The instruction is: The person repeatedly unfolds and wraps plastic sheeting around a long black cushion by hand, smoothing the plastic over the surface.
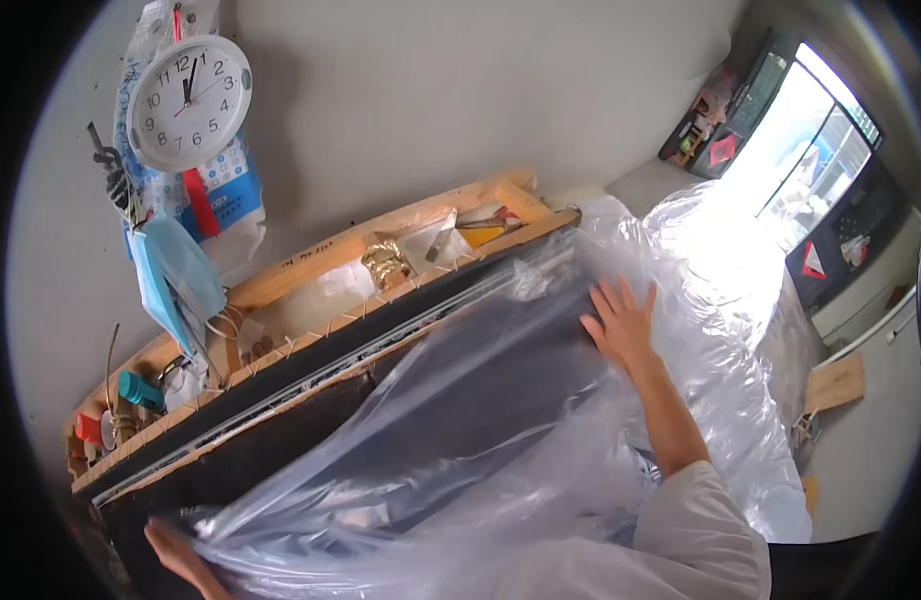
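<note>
A large clear plastic sheet lies in loose folds over a dark, flat surface. My left hand, partly blurred at the lower left, pinches the sheet's bunched edge; its fingers show only in part. Farther off, on the right, my right hand is open, fingers spread, its palm down on the plastic. Beyond the sheet runs a long wooden frame with cord laced along its near side and a black strip below.
On the frame's ledge sit a teal cylinder, a gold-coloured bundle and small odds and ends. A round clock and blue face masks hang on the wall. More crumpled plastic spreads right, toward a bright window.
</note>
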Tool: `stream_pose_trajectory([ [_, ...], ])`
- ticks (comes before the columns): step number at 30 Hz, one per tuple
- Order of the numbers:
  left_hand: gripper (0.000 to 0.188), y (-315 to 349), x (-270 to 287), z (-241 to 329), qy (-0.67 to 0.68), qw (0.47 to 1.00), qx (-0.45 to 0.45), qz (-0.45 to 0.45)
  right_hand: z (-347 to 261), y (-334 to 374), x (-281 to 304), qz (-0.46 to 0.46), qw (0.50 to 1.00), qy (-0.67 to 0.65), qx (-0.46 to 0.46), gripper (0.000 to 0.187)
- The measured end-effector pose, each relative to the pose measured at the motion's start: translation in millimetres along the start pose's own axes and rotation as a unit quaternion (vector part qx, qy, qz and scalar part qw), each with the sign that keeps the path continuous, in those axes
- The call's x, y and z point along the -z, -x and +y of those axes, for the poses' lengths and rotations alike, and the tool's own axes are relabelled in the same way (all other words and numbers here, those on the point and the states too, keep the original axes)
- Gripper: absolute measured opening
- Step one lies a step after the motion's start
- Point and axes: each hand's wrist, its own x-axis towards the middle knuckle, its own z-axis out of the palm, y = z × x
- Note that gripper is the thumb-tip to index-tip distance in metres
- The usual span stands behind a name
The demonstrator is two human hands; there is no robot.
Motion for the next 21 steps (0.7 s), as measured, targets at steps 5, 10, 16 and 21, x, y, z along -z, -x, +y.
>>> stream_pose_trajectory([
  [5,0.025,39.0,102.2,90.3,-0.215,0.965,-0.102,0.111,16.2,66.9,27.1,-0.086,0.991,0.097,-0.027,0.035],
  [10,0.033,-23.1,68.5,-24.1,-0.049,0.996,-0.009,0.070,-57.9,-27.1,-21.1,-0.019,0.995,-0.095,0.024,0.044],
  [16,0.028,11.1,18.1,127.6,-0.031,0.987,0.023,0.156,-91.9,-48.2,39.6,-0.056,0.947,-0.312,0.059,0.028],
  [21,0.038,6.1,43.9,69.0,-0.039,0.985,0.059,0.159,-279.6,37.9,129.7,-0.368,0.643,-0.367,0.563,0.028],
])
